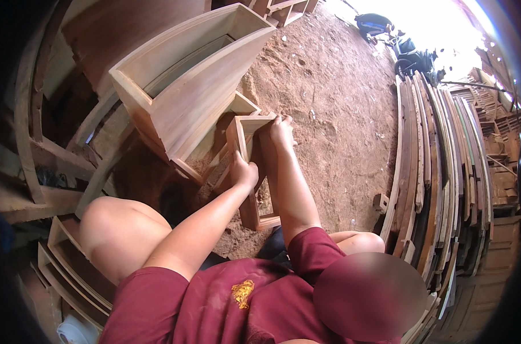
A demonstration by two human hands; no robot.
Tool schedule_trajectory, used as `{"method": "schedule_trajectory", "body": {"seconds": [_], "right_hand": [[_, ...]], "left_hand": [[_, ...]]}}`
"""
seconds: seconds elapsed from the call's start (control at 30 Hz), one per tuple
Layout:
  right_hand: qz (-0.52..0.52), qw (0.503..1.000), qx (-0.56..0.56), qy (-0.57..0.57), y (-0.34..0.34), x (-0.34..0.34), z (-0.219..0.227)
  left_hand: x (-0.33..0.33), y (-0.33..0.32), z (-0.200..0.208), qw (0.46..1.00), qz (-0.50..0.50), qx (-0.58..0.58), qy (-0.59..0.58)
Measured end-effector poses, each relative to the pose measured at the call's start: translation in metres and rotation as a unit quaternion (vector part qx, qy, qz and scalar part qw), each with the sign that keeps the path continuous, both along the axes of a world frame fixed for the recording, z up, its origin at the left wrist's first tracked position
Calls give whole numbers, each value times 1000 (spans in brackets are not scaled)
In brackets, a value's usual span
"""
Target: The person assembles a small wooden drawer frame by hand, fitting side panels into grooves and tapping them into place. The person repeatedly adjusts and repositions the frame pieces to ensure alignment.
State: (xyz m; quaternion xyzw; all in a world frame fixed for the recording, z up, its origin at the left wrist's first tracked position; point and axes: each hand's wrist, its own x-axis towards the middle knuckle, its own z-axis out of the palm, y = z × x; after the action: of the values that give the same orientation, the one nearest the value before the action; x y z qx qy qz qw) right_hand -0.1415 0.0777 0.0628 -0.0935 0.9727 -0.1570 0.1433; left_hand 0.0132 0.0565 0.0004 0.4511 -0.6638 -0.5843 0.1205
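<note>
Between my hands is a narrow rectangular wooden drawer frame (249,213), tilted with its far end up. My left hand (244,172) is closed round its left side rail, about halfway along. At the far right corner my right hand (282,134) grips the frame, fingers curled over the edge. Directly beyond and to the left stands a pale wooden cabinet carcass (209,106), with a hollow compartment facing up. The frame's far left corner overlaps the carcass's lower opening in this view, and I cannot tell whether they touch.
Long wooden planks (421,166) are stacked along the right. Bare earth (329,103) with small debris stretches ahead, toward a parked motorbike (409,54) at the far right. More wooden frames (28,143) crowd the left, and a white roll (74,329) lies at the lower left.
</note>
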Motion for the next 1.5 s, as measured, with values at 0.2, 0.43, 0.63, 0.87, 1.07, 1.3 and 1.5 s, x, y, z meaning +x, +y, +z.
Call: {"method": "schedule_trajectory", "body": {"seconds": [0.2, 0.43, 0.63, 0.87, 1.07, 1.3, 1.5], "right_hand": [[-104, 992, -61, -32, -8, -4, 2], [-76, 997, -27, -3, -20, 9, -2], [-105, 992, -19, -73, -3, -25, 2], [-11, 997, 32, -68, -15, -3, 26], [5, 998, 57, 42, -2, 7, -6], [-16, 996, 54, -68, -25, -3, 29], [-43, 999, 16, -29, -17, 2, 14]], "left_hand": [[-3, 3, -9, 999, 9, -30, 13], [2, -3, -14, 998, 17, -56, -2], [1, 6, 12, 1000, 4, 4, 29], [-1, 0, -5, 999, 15, -18, 23], [-1, 2, -4, 998, 16, -12, 52], [4, -5, -1, 999, -5, -15, 45], [2, -3, 10, 999, 10, 3, 42]]}}
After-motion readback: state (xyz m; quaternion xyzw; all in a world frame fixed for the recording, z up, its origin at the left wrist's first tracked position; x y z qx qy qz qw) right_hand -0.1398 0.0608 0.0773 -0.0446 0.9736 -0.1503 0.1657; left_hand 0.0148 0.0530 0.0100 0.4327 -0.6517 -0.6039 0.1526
